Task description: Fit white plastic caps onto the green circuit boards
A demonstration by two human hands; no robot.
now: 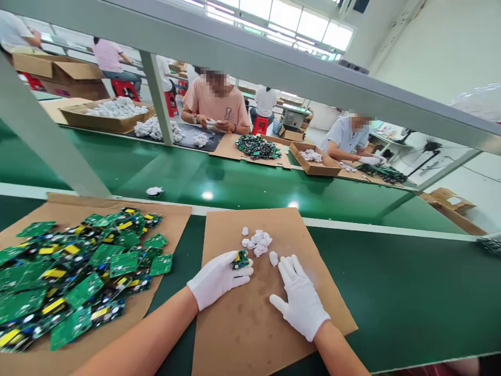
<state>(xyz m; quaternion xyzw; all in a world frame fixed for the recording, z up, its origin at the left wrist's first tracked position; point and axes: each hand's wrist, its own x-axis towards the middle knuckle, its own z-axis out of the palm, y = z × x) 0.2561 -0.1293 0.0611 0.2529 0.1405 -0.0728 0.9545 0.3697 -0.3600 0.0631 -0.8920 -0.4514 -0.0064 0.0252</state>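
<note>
Bare forearms [148,334] reach in over a flat sheet of brown cardboard [235,334], which probably shields the work from the dark green bench [391,292]. The left hand [213,279], in a white fabric glove, holds a small green circuit board with yellow and dark components [240,259] between thumb and fingers, near the fingertips, perhaps so that its parts can be seen. The right hand [303,303], gloved alike, is empty and spread wide, palm down, its thumb well apart from the fingers.

Just beyond its fingertips sits a single white, soft-looking lump [273,258]; a cluster of similar lumps [259,242] lies farther off (loose, but likely grouped for easy reach). The board is on the cluster's near side, left of the right hand. Off to the left, more boards [84,291] lie heaped on a second cardboard sheet [176,219], seemingly to separate them from the white pieces.
</note>
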